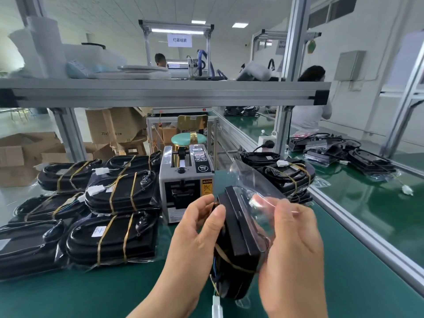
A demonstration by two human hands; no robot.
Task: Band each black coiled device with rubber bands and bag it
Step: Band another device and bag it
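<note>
Above the mat (pixel 114 294), my left hand (pixel 197 237) curls round the edge of the device (pixel 238 237), seemingly stiff and weighty, while my right hand (pixel 291 249) pinches the bag (pixel 257 180), probably flimsy and slippery.

I have the device (pixel 241 230) between left hand (pixel 197 228) and right hand (pixel 291 244), bag (pixel 257 180) at its far end, tape dispenser (pixel 185 180) just behind the hands on the table (pixel 103 294), bagged stack (pixel 119 193) left of them, another pile (pixel 289 175) behind-right, shelf (pixel 160 92) above all of it.
</note>
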